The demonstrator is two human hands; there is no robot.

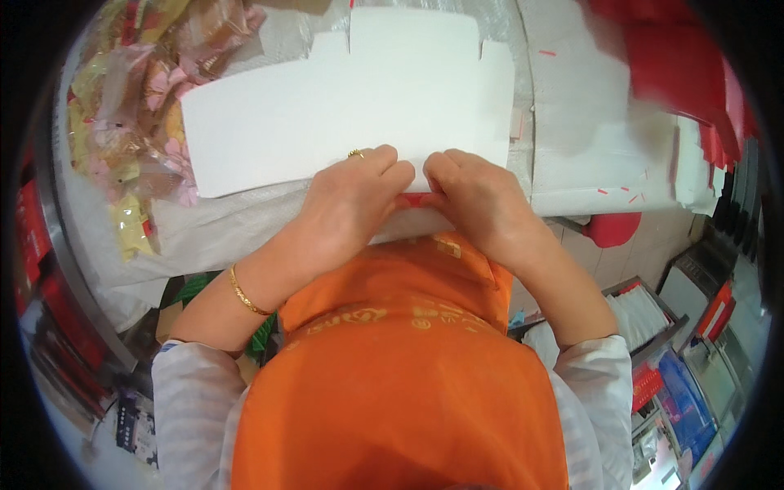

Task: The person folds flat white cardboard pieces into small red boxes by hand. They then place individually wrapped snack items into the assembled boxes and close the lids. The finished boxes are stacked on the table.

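Observation:
A flat white cardboard box blank [351, 106] with cut tabs along its far side lies in front of me. Both hands meet near the middle of its near edge. My left hand [355, 196], with a ring on one finger, is closed on that edge, its fingers curled in. A short gap away, my right hand [478, 196] is closed on the same edge, fingers bent. Between and below the two hands a small strip of red [418, 200] shows; it looks like the blank's red underside. The fingertips themselves are hidden.
Clear-wrapped packets with pink and yellow contents [163, 106] pile up at the left of the white-covered table [580, 155]. Red folded pieces [678, 65] lie at the far right, with small red scraps nearer. A red stool seat [612, 229] sits below the table edge.

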